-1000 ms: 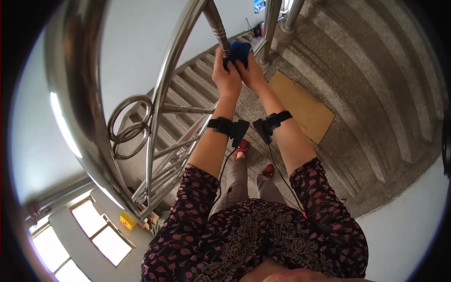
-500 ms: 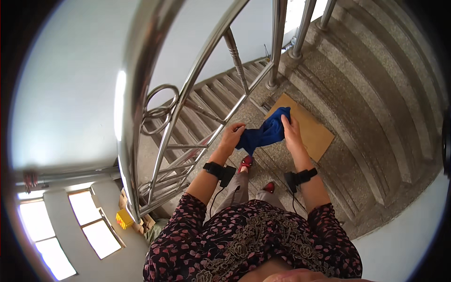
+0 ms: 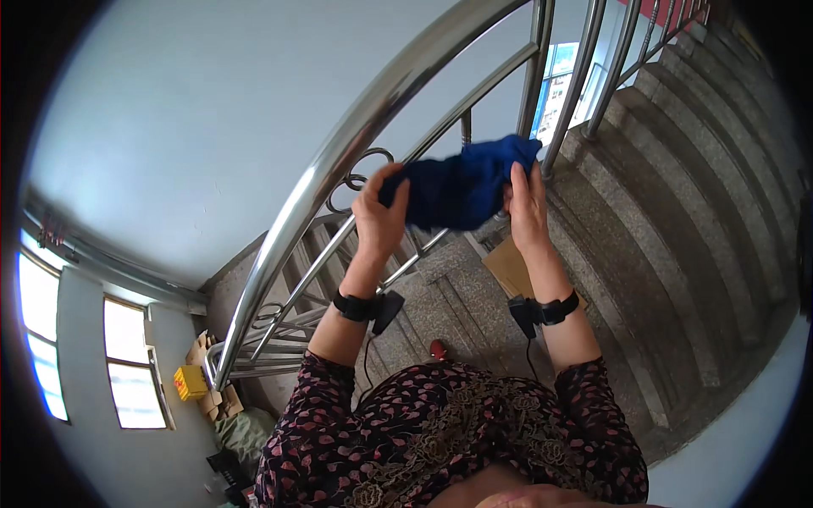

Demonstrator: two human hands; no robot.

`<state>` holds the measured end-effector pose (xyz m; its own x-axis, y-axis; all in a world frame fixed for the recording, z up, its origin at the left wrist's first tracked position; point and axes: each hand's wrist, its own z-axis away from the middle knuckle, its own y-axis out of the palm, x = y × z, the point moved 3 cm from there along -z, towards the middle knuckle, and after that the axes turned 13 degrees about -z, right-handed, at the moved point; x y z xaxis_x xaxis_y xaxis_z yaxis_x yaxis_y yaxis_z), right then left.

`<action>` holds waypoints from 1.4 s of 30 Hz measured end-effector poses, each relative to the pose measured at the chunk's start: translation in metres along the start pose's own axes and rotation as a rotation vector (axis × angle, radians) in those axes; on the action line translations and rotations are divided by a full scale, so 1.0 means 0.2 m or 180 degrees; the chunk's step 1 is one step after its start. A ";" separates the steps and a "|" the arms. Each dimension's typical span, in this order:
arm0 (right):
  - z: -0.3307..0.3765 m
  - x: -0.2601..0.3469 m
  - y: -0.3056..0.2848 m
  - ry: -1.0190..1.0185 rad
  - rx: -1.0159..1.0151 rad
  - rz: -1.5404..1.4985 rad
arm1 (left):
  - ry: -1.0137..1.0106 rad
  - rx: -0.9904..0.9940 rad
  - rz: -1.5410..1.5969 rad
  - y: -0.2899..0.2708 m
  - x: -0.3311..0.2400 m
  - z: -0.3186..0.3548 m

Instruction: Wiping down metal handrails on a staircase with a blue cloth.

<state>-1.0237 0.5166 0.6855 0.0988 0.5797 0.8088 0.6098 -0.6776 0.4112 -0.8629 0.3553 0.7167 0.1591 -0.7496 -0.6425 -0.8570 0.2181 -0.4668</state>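
Note:
A blue cloth [image 3: 461,186] is stretched out between my two hands, in front of the metal railing. My left hand [image 3: 380,212] pinches its left end, thumb on the near side. At the other end, my right hand [image 3: 527,207] grips the cloth, with its fingers partly hidden behind the fabric. Just beyond the cloth runs the shiny metal handrail [image 3: 318,165]; I cannot tell whether the cloth touches any of the bars.
Stone steps [image 3: 669,195] rise on the right. A flat cardboard sheet [image 3: 509,269] lies on the floor below my right hand. At the lower left are a yellow box [image 3: 190,383], cardboard pieces and a green sack [image 3: 246,433]. Windows [image 3: 135,364] line the left wall.
Both hands have lifted the blue cloth up and forward, nearer the railing, and it is spread wider. My view has shifted, and more of the upper stairs now shows.

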 end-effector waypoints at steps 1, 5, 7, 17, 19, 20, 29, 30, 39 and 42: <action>-0.06 0.08 0.09 -0.0200 0.0162 0.0434 | 0.0356 -0.0460 -0.0208 -0.06 -0.04 -0.08; -0.32 0.27 0.49 -0.1993 0.0994 0.1885 | 0.0899 -0.0953 -0.1064 -0.08 -0.02 -0.42; -0.40 0.24 0.67 -0.1930 0.1069 0.2964 | 0.0882 -0.0767 -0.1855 0.03 0.06 -0.55; -0.94 0.10 0.75 -0.3000 0.1243 0.4653 | 0.0794 -0.0118 -0.1595 0.14 0.11 -0.81; -1.10 0.12 0.69 -0.2993 0.1110 0.5021 | 0.0683 0.0343 -0.1264 0.21 0.03 -0.90; -1.15 0.13 0.67 -0.3144 0.1007 0.5128 | 0.0626 0.0467 -0.1336 0.23 0.02 -0.94; -1.41 0.30 0.79 -0.1216 0.2301 0.5280 | 0.2232 0.1146 -0.1702 0.26 0.13 -1.14; -1.41 0.30 0.81 -0.1339 0.2335 0.5216 | 0.2286 0.1328 -0.1448 0.23 0.12 -1.15; -1.30 0.36 0.80 -0.1476 0.2292 0.4289 | 0.0415 0.1358 -0.0807 0.16 0.07 -1.02; -1.32 0.28 0.80 -0.2100 0.2404 0.3772 | -0.0049 0.1199 -0.0983 0.09 0.06 -0.98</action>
<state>-1.1273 0.3217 0.9076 0.9872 0.1231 0.1014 0.1561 -0.6167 -0.7715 -0.9728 0.2275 0.8199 0.3877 -0.8062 -0.4469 -0.5320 0.2002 -0.8228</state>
